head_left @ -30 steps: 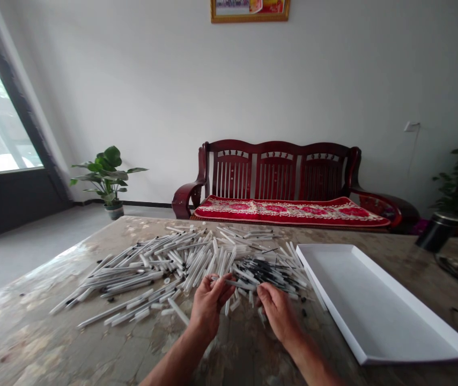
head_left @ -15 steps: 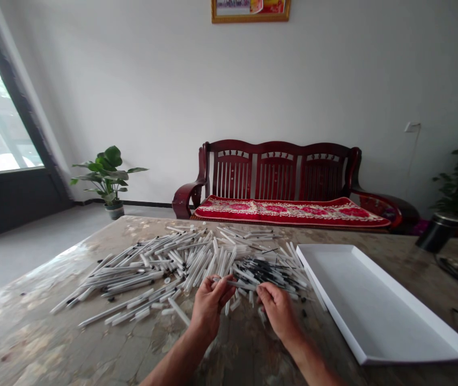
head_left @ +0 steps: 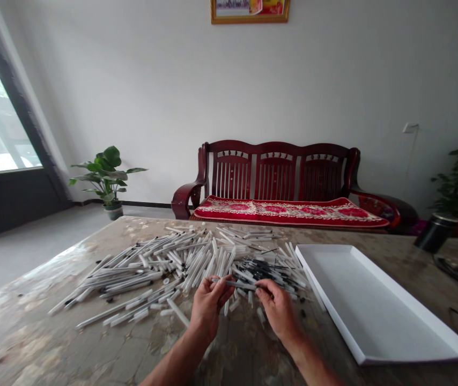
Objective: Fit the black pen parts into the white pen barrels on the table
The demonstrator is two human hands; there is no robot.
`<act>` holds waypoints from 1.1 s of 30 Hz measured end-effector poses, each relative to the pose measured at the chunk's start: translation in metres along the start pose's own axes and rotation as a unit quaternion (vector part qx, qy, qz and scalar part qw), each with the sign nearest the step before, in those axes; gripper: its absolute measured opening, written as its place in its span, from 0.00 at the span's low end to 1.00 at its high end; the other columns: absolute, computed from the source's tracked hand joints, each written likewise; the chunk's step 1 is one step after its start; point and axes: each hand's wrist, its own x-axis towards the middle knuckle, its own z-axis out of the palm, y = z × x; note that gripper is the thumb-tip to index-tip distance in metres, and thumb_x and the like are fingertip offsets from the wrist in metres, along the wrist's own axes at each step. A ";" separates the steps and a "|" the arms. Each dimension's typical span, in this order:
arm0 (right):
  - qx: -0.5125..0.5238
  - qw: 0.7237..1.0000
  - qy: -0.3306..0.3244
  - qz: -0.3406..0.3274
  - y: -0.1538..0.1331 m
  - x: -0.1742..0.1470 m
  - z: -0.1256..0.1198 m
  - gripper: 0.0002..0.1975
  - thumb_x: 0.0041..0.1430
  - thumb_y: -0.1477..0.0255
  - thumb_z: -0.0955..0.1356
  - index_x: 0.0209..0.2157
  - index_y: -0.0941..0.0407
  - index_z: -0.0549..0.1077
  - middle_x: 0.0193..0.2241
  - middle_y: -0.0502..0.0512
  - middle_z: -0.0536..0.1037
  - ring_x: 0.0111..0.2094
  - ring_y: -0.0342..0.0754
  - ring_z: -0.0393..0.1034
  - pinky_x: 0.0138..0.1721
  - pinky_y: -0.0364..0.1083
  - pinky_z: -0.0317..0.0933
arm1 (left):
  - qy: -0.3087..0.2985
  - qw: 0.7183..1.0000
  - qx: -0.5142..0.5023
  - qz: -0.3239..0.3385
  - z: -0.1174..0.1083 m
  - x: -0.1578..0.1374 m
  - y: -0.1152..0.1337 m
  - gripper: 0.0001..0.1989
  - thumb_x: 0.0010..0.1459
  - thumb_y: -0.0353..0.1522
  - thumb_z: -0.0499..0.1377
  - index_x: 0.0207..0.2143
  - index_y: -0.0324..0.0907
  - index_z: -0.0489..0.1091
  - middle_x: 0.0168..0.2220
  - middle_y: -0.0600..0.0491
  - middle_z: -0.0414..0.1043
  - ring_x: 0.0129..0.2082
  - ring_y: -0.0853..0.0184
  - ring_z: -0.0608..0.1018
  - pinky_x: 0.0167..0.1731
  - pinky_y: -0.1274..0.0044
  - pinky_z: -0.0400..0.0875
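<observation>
Between my two hands a slim greyish pen lies nearly level above the table. The fingers of my left hand are closed around its left end. At the other end, my right hand pinches the pen between thumb and fingertips. Behind my hands spreads a loose heap of white pen barrels, and to its right sits a cluster of black-and-clear pen parts. Several pens with dark ends fan out to the left. A short white cap-like piece rests beside my right wrist.
A shallow white box lid lies on the patterned table at the right. Beyond it stand a black cylinder and a dark cable. A red wooden bench is behind the table, a potted plant to the left.
My hands hold the same pen in nearly the same place. My right hand has shifted very slightly left. The view has moved a little; the heap looks the same.
</observation>
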 end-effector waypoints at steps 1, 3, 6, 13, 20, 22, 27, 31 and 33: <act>0.008 1.000 0.005 -0.002 -0.001 0.000 0.000 0.14 0.60 0.60 0.65 0.39 0.55 0.77 0.29 0.54 0.80 0.29 0.49 0.74 0.31 0.43 0.66 | 0.000 1.000 -0.001 0.002 0.000 0.000 0.000 0.17 0.45 0.24 0.71 0.29 0.41 0.64 0.32 0.48 0.81 0.32 0.65 0.84 0.32 0.79 0.80; 0.020 1.000 -0.004 0.014 -0.003 -0.001 -0.001 0.16 0.62 0.58 0.64 0.39 0.54 0.76 0.30 0.54 0.80 0.29 0.48 0.74 0.30 0.42 0.66 | 0.000 1.000 -0.002 0.005 0.000 0.000 -0.001 0.17 0.45 0.24 0.71 0.29 0.41 0.64 0.32 0.48 0.81 0.32 0.65 0.84 0.33 0.79 0.80; 0.016 0.998 -0.039 0.052 -0.002 -0.001 0.000 0.22 0.65 0.54 0.60 0.31 0.54 0.75 0.23 0.52 0.78 0.22 0.46 0.71 0.23 0.41 0.63 | 0.001 1.000 0.000 0.005 0.000 0.000 -0.001 0.16 0.47 0.23 0.70 0.29 0.40 0.64 0.32 0.48 0.81 0.32 0.66 0.84 0.33 0.79 0.80; 0.003 1.000 -0.009 0.010 0.006 0.001 0.002 0.16 0.62 0.59 0.64 0.33 0.54 0.78 0.25 0.54 0.81 0.25 0.49 0.76 0.28 0.42 0.68 | 0.030 0.999 0.012 0.002 0.002 -0.001 -0.001 0.11 0.54 0.21 0.64 0.30 0.40 0.64 0.31 0.48 0.81 0.30 0.67 0.83 0.31 0.80 0.80; -0.072 0.992 0.035 -0.096 -0.002 0.002 -0.004 0.09 0.60 0.68 0.66 0.35 0.53 0.80 0.31 0.54 0.83 0.32 0.50 0.79 0.35 0.43 0.69 | 0.062 0.998 0.028 -0.008 0.005 -0.002 -0.001 0.10 0.57 0.20 0.61 0.28 0.39 0.64 0.28 0.49 0.80 0.26 0.69 0.82 0.28 0.80 0.80; -0.080 0.988 0.048 -0.121 -0.002 0.002 -0.005 0.10 0.60 0.70 0.66 0.36 0.53 0.80 0.32 0.54 0.84 0.34 0.50 0.79 0.37 0.43 0.69 | 0.075 0.997 0.030 -0.010 0.004 -0.002 0.001 0.09 0.59 0.21 0.60 0.27 0.38 0.65 0.26 0.49 0.79 0.24 0.70 0.82 0.27 0.81 0.79; -0.100 0.987 0.060 -0.108 0.005 0.005 -0.009 0.09 0.59 0.71 0.65 0.36 0.53 0.79 0.33 0.53 0.83 0.34 0.49 0.78 0.38 0.43 0.68 | 0.100 0.995 0.022 0.001 0.001 0.002 0.008 0.10 0.59 0.21 0.60 0.26 0.38 0.65 0.23 0.51 0.77 0.22 0.71 0.81 0.25 0.82 0.79; -0.139 0.986 0.042 -0.086 0.007 0.005 -0.012 0.09 0.56 0.73 0.66 0.36 0.53 0.78 0.33 0.53 0.82 0.34 0.49 0.77 0.37 0.44 0.67 | 0.096 0.995 0.026 0.007 0.001 0.003 0.009 0.10 0.59 0.21 0.60 0.27 0.38 0.65 0.25 0.50 0.78 0.23 0.70 0.81 0.26 0.81 0.79; -0.156 0.983 0.045 -0.081 0.004 0.004 -0.013 0.11 0.56 0.73 0.66 0.39 0.53 0.78 0.32 0.53 0.81 0.33 0.49 0.75 0.36 0.44 0.67 | 0.089 0.995 0.032 0.007 0.001 0.002 0.007 0.09 0.58 0.21 0.61 0.27 0.38 0.65 0.26 0.50 0.79 0.23 0.70 0.81 0.27 0.80 0.79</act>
